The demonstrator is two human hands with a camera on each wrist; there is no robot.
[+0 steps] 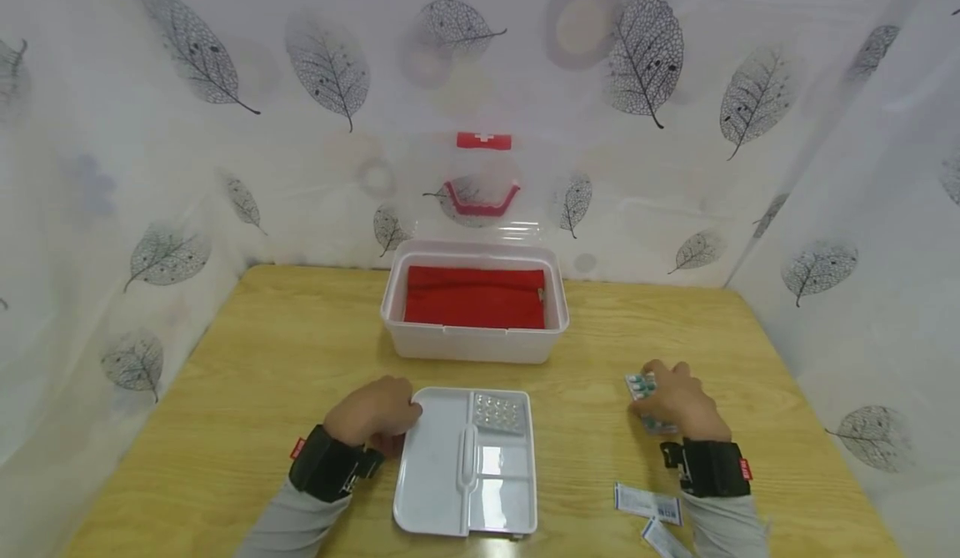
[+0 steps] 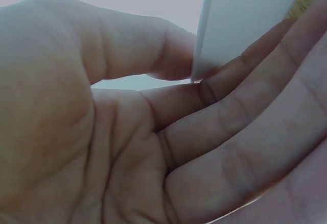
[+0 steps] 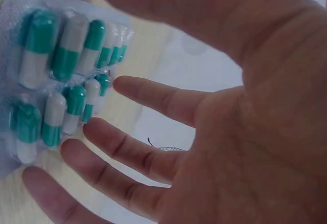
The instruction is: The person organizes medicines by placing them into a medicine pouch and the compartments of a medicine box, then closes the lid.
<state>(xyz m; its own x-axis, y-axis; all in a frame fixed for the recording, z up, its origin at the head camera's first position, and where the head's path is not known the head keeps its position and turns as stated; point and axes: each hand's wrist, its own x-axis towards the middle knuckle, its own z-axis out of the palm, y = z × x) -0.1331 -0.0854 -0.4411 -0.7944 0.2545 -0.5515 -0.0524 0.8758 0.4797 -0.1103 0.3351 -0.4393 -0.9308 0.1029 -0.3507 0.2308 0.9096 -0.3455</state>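
A white divided tray (image 1: 431, 466) lies on the table, with a blister pack of clear round pills (image 1: 498, 413) in its upper right compartment. My left hand (image 1: 377, 412) pinches the tray's left rim; in the left wrist view the thumb and fingers (image 2: 225, 127) meet at the white edge. To the right, my right hand (image 1: 677, 399) is over a blister pack of green-and-white capsules (image 3: 64, 70) on the table. Its fingers (image 3: 127, 152) are spread, with tips close to the pack's edge; whether they touch it is unclear. The hand partly covers the pack in the head view.
Behind the tray stands an open white box (image 1: 472, 345) with folded red cloth (image 1: 475, 298) inside. Its clear raised lid has a red handle (image 1: 482, 208). Two small blue-and-white packets (image 1: 637, 501) lie near my right wrist. A leaf-patterned curtain (image 1: 480, 66) surrounds the wooden table (image 1: 300, 324).
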